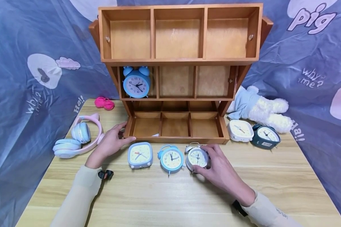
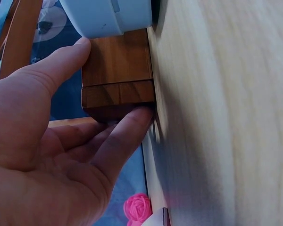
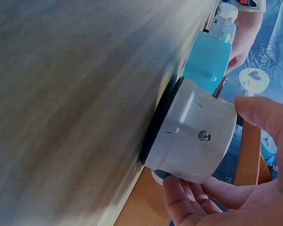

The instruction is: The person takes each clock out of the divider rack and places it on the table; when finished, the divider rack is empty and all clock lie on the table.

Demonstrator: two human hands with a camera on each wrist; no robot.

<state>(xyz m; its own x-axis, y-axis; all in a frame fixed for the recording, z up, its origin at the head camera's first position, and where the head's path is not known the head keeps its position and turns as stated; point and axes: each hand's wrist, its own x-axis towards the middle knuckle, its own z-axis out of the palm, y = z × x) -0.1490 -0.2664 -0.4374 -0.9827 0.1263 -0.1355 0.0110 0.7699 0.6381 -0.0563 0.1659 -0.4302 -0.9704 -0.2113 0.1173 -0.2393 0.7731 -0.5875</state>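
Note:
My right hand (image 1: pixel 220 168) holds a white twin-bell alarm clock (image 1: pixel 197 158) lying face up on the table, thumb at one side and fingers round the other. The right wrist view shows its white metal body (image 3: pixel 193 127) and small legs. Next to it lie a blue twin-bell alarm clock (image 1: pixel 171 160) and a squarish pale-blue clock (image 1: pixel 140 155). My left hand (image 1: pixel 109 143) grips the lower left corner of a wooden shelf (image 1: pixel 170 140), thumb on the front edge; the wooden corner (image 2: pixel 118 61) sits between thumb and fingers in the left wrist view.
Another blue alarm clock (image 1: pixel 136 84) stands in the shelf's middle row, left compartment. To the right are a white square clock (image 1: pixel 240 130), a dark green clock (image 1: pixel 265 136) and a plush toy (image 1: pixel 261 108). Headphones (image 1: pixel 82 135) and pink yarn (image 1: pixel 104 103) lie at left.

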